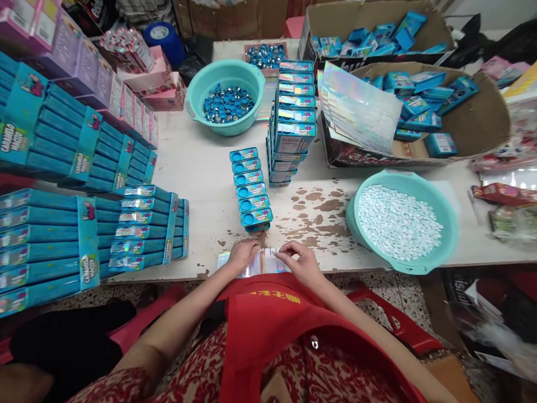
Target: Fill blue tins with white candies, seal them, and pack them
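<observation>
An iridescent sticker sheet (251, 267) lies at the table's front edge, against the red apron. My left hand (244, 255) presses on its left part, fingers curled and held together. On the right, the thumb and forefinger of my right hand (302, 260) pinch at the sheet's pale edge; whether a single sticker is between them is too small to tell. Just beyond my hands runs a row of small blue boxes (253, 190), each with a round recess at its left end. Behind it to the right, more blue boxes (293, 120) stand stacked.
A teal basin (191, 106) holds blue-and-silver caps; another teal basin (451, 235) holds white tablets. Cardboard boxes (482, 140) contain loose blue boxes, with iridescent sheets (361, 106) leaning on one. Packed blue display cartons (42, 235) fill the left side. A red stool (390, 313) stands below.
</observation>
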The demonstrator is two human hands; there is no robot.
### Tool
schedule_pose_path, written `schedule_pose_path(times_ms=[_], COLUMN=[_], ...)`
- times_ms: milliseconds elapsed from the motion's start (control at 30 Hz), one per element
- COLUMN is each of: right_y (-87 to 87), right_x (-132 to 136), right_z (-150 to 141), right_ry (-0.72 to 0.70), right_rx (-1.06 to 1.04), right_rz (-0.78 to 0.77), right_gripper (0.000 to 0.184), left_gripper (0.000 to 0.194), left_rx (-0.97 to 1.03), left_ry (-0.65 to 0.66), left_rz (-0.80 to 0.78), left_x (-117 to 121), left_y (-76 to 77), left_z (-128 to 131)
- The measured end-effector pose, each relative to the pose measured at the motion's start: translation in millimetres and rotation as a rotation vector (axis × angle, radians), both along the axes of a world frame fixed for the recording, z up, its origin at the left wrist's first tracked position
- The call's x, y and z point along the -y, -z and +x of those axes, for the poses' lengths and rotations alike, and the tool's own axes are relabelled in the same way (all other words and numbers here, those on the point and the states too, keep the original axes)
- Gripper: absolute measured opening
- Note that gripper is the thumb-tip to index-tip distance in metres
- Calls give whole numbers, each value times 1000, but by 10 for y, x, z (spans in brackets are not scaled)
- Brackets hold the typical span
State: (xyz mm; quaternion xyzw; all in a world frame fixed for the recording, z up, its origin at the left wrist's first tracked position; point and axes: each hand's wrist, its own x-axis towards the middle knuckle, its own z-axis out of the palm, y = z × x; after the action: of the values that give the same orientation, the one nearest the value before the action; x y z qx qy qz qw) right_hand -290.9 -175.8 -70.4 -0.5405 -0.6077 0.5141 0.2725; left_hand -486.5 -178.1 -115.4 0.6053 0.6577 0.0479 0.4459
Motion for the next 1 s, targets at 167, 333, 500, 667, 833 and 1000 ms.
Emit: schedule_pose_path(times_ms=[167,333,500,667,833,1000], right_y=[-505,-580,-543,-446,-478,-546], right_x=[-54,-111,-283,-470,-502,-494], right_z=[-71,-305,-614,-802,-777,-741], right_ry=[145,231,330,442,452,375], right_rx=[-231,-295,-174,-72,-101,-132], right_rz=[-109,-33,163,204,199,232], right_gripper=[19,15,13,16,17,14], left_gripper=[45,28,27,29,21,27], left_rx=[752,753,515,452,353,376], left_ry=[-210,-369,-365,-308,-258,-378], left_rz=[76,-127,45,127,145,149], left_x=[64,5,-121,-272,-302,-303], left_y=[-640,-1021,-1149,-1151,-1187,-1158], left_z=[58,81,-169,-343,-444,-502])
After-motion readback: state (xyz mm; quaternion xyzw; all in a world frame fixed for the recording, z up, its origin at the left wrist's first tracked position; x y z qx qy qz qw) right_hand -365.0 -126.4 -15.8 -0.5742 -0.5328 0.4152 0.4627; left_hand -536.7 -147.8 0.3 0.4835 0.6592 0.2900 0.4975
